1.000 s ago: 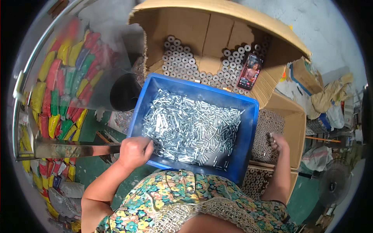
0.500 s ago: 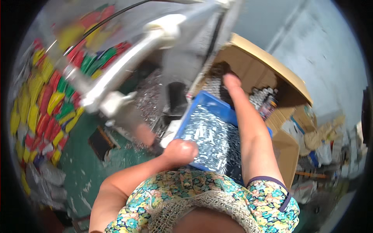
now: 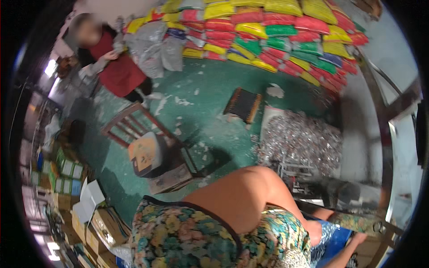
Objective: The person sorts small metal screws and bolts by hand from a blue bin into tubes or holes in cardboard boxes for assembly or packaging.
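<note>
At the lower right, a blue tray [image 3: 339, 243] holds many small shiny metal pieces [image 3: 327, 234]. My left arm bends across the lower middle of the view, and my left hand [image 3: 314, 233] is at the near side of the tray, rounded, its fingers hidden. My right hand [image 3: 358, 238] is at the tray's other side, small and blurred; its fingers cannot be made out. Whether either hand holds anything does not show. A metal machine part [image 3: 297, 172] stands just beyond the tray.
Shiny scrap [image 3: 299, 138] is heaped beyond the machine. On the green floor stand a wooden chair [image 3: 154, 147] with a cushion and a low black bench [image 3: 242, 105]. A person in a red apron [image 3: 123, 73] stands far left. Colourful sacks [image 3: 277, 31] line the back; boxes [image 3: 107, 225] lie lower left.
My view has swung far to the left, bringing the chair and the other person into sight. The tray and both hands now sit at the lower right edge. My right hand has left the carton.
</note>
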`<action>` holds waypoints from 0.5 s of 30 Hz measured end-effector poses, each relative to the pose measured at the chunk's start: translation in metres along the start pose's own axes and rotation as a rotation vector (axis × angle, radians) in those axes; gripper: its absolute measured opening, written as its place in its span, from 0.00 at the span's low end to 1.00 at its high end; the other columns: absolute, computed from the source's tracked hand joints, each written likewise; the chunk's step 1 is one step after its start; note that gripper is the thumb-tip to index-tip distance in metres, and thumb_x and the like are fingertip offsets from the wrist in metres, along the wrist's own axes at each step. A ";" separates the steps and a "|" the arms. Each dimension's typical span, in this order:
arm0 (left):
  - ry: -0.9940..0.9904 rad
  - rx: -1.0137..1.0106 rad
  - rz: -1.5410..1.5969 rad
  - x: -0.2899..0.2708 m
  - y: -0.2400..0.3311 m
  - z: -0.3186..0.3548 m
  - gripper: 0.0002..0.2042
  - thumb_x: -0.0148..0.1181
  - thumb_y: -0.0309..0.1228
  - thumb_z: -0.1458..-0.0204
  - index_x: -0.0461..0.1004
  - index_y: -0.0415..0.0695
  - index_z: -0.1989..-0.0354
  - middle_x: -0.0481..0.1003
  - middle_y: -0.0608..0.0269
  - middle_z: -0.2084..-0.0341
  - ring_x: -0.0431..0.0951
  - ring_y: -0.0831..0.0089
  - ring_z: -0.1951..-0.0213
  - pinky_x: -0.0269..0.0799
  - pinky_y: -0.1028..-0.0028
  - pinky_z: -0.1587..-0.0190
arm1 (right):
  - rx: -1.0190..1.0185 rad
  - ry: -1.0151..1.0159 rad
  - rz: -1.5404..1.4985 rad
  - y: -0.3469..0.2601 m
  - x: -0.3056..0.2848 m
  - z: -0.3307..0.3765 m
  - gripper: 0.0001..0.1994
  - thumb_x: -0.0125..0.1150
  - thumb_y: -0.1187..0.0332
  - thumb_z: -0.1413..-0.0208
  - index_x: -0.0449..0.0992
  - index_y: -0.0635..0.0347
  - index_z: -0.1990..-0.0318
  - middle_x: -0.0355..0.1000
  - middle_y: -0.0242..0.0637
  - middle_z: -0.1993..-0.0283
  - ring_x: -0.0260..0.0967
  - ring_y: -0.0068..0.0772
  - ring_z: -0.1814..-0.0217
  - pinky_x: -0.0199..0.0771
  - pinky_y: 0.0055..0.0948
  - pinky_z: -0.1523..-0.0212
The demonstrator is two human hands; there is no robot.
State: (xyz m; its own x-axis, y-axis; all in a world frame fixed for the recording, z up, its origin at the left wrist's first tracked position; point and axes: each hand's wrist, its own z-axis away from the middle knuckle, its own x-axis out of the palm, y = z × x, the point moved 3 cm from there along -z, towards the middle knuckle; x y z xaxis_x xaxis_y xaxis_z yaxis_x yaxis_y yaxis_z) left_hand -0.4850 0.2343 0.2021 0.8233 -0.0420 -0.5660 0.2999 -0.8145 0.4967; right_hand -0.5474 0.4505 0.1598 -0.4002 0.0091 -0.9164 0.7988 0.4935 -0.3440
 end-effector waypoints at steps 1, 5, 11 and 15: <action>0.048 0.056 -0.010 0.010 0.001 -0.004 0.10 0.59 0.40 0.74 0.73 0.49 0.93 0.68 0.60 0.94 0.71 0.60 0.88 0.64 0.60 0.86 | -0.005 0.003 -0.057 -0.003 -0.005 0.005 0.16 0.56 0.60 0.41 0.75 0.60 0.50 0.75 0.42 0.53 0.73 0.41 0.52 0.74 0.40 0.53; -0.016 -0.043 -0.195 0.061 -0.019 0.003 0.11 0.59 0.42 0.72 0.74 0.49 0.92 0.71 0.60 0.92 0.74 0.62 0.87 0.67 0.60 0.85 | 0.037 0.021 -0.230 0.015 -0.052 0.025 0.19 0.56 0.60 0.41 0.72 0.62 0.48 0.73 0.43 0.51 0.72 0.40 0.51 0.72 0.38 0.51; -0.209 -0.115 -0.196 0.035 -0.004 -0.008 0.11 0.59 0.42 0.69 0.76 0.48 0.90 0.74 0.58 0.89 0.77 0.61 0.84 0.72 0.60 0.81 | 0.219 0.115 -0.411 0.079 -0.163 0.051 0.22 0.56 0.59 0.40 0.69 0.65 0.45 0.71 0.45 0.48 0.69 0.39 0.49 0.69 0.37 0.47; -0.275 -0.161 -0.210 -0.049 0.030 -0.011 0.11 0.58 0.39 0.67 0.80 0.46 0.84 0.78 0.54 0.83 0.80 0.57 0.78 0.76 0.57 0.75 | 0.392 0.215 -0.512 0.117 -0.221 0.089 0.24 0.56 0.58 0.40 0.67 0.67 0.42 0.69 0.46 0.46 0.68 0.38 0.47 0.67 0.35 0.44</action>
State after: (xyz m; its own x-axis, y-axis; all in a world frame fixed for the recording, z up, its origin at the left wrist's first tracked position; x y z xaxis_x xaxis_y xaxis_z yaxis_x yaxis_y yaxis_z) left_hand -0.5108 0.2188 0.2518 0.5826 -0.0558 -0.8109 0.5381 -0.7212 0.4362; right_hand -0.3249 0.4288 0.3041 -0.8191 0.0506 -0.5714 0.5727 0.1301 -0.8094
